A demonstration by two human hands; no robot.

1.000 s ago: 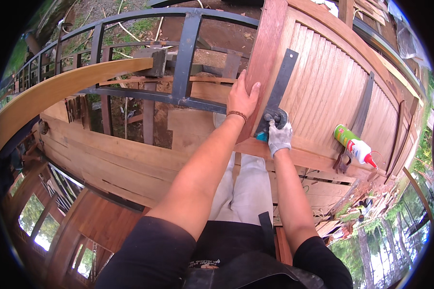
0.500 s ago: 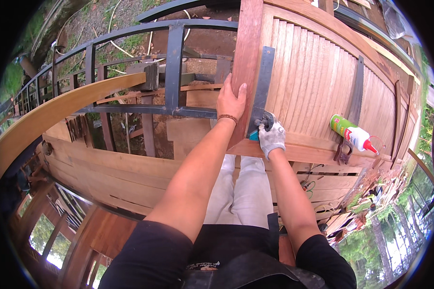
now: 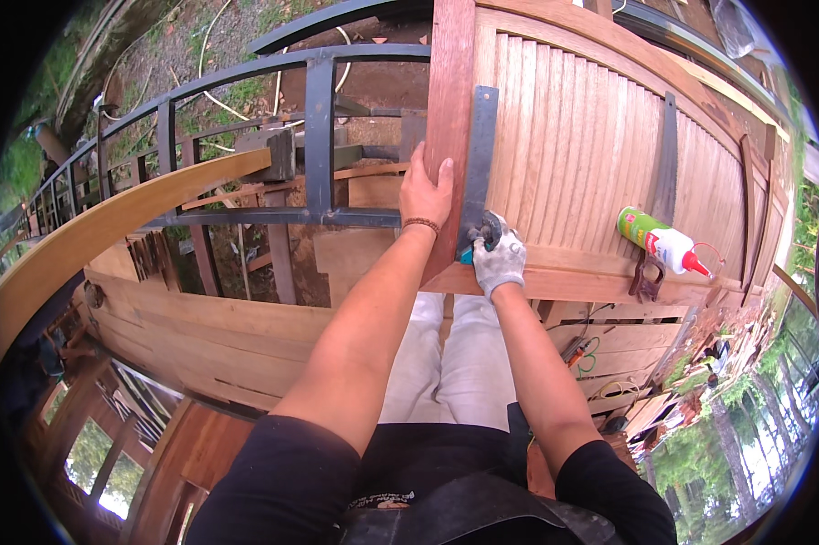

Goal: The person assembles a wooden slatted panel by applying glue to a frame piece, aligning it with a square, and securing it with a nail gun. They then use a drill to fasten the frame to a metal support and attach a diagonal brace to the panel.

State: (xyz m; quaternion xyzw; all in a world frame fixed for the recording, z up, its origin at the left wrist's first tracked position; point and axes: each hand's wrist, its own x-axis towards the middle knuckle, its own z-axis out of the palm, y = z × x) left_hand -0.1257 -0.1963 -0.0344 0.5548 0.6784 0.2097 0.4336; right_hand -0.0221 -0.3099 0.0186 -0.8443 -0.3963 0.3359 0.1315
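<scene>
Reddish plank point(image 3: 452, 100) stands upright against the slatted wooden panel point(image 3: 600, 154), with a metal ruler point(image 3: 478, 154) beside it. Since a moment ago the bare left hand point(image 3: 425, 193) has slid higher, pressing flat. The gloved right hand point(image 3: 498, 261) stays closed around a small tool point(image 3: 479, 234).

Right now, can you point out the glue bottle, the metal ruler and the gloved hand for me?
glue bottle point(image 3: 656, 242): head view, middle of its green-and-white body.
metal ruler point(image 3: 480, 145): head view, upper part of the grey blade.
right hand point(image 3: 498, 263): head view, back of the white glove.
</scene>
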